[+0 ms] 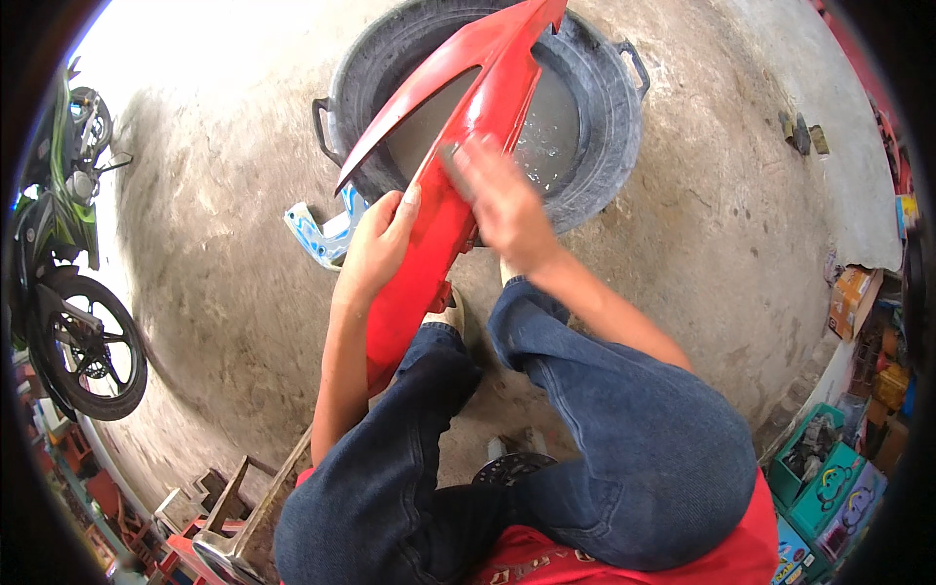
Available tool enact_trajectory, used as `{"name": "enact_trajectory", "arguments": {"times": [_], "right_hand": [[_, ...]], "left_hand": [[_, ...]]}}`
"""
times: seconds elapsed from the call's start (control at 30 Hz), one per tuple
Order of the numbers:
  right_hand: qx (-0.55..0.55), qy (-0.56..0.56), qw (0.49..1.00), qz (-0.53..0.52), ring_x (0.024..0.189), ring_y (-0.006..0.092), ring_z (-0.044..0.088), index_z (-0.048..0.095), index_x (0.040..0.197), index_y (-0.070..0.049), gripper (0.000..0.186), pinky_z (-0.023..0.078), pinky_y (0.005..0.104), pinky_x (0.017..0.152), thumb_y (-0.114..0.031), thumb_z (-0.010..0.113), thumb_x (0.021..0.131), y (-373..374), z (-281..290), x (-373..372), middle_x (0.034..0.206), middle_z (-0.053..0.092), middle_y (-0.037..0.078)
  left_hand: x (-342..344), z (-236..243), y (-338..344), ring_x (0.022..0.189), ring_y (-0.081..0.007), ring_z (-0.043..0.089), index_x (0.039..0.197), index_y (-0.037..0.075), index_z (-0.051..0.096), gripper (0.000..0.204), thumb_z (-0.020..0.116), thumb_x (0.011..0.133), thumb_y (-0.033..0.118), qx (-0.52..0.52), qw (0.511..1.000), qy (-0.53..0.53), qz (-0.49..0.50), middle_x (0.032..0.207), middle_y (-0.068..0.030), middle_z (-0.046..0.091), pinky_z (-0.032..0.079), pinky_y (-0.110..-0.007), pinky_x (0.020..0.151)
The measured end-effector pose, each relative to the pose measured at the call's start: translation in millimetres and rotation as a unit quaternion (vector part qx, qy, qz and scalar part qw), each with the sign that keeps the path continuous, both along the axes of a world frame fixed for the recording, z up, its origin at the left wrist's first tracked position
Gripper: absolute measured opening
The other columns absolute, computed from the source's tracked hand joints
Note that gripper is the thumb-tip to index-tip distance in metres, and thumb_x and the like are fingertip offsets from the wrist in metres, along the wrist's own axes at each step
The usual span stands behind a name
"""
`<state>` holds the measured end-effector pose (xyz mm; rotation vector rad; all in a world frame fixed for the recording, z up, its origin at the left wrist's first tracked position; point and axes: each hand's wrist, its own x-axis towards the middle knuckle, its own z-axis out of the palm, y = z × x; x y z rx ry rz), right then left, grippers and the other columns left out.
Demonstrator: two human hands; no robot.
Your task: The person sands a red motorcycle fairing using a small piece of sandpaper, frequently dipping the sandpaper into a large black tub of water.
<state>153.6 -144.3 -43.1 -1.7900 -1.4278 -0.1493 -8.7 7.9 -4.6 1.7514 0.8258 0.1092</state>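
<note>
Red panel (414, 302) slanted up from nr the L knee, top part over the grey tub (616, 127) w/ cloudy liquid. L hand (373, 249) gripped its left edge: thumb up along the edge, other fingers curled, tips hidden. R hand (502, 205), blurred, had fingers closed on a small grey pad (451, 173) vs panel's face, just above & right of L thumb; panel lay under those fingers.

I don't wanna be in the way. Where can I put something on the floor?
Bare floor shows between the motorcycle and dark tub, and between the tub and the small scraps on the right. It's crowded around the hands, with the red panel over the tub, and by the green box at lower right.
</note>
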Motion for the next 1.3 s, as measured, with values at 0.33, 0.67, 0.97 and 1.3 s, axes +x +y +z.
{"name": "enact_trajectory", "arguments": {"times": [0.33, 0.67, 0.97, 1.3], "right_hand": [[0.003, -0.063, 0.996, -0.058, 0.135, 0.0341, 0.061, 0.063, 0.141, -0.001, 0.047, 0.050, 0.0453, 0.112, 0.000, 0.063, 0.094, 5.4, 22.2, 52.5, 0.146, 0.063, 0.019], [0.095, 0.066, 0.986, -0.124, 0.124, 0.0341, 0.069, 0.071, 0.131, 0.000, 0.030, 0.058, 0.0393, 0.101, -0.007, 0.063, 0.102, 27.2, 12.9, 70.6, 0.135, 0.069, 0.020], [-0.031, -0.151, 0.987, 0.040, 0.135, 0.0352, 0.062, 0.066, 0.137, 0.000, 0.042, 0.053, 0.0450, 0.112, -0.008, 0.054, 0.098, 0.2, 0.4, 17.6, 0.143, 0.063, 0.024], [-0.025, -0.134, 0.987, 0.081, 0.139, 0.0368, 0.058, 0.061, 0.139, 0.005, 0.046, 0.049, 0.0438, 0.116, -0.004, 0.053, 0.095, 4.3, -0.3, 19.1, 0.147, 0.061, 0.024]], "left_hand": [[11.5, -5.3, -7.0, 0.076, -0.0058, 0.042, 0.089, 0.003, 0.058, 0.042, 0.052, 0.114, 0.037, 0.035, 0.999, -0.023, -0.007, 0.079, 0.0052, 0.045, 0.039, -0.028, 0.066], [10.8, -6.7, -4.6, 0.078, -0.0059, 0.040, 0.089, 0.003, 0.057, 0.043, 0.053, 0.113, 0.038, 0.037, 0.999, -0.008, -0.003, 0.080, 0.0055, 0.044, 0.038, -0.028, 0.067], [5.4, -10.6, -6.0, 0.073, -0.0156, 0.044, 0.087, -0.003, 0.052, 0.046, 0.050, 0.113, 0.034, 0.051, 0.996, -0.079, 0.005, 0.073, -0.0093, 0.045, 0.043, -0.038, 0.068], [10.0, -10.0, -5.8, 0.073, -0.0156, 0.045, 0.086, -0.004, 0.050, 0.048, 0.049, 0.113, 0.035, 0.053, 0.997, -0.050, -0.011, 0.073, -0.0095, 0.045, 0.043, -0.039, 0.068]]}}
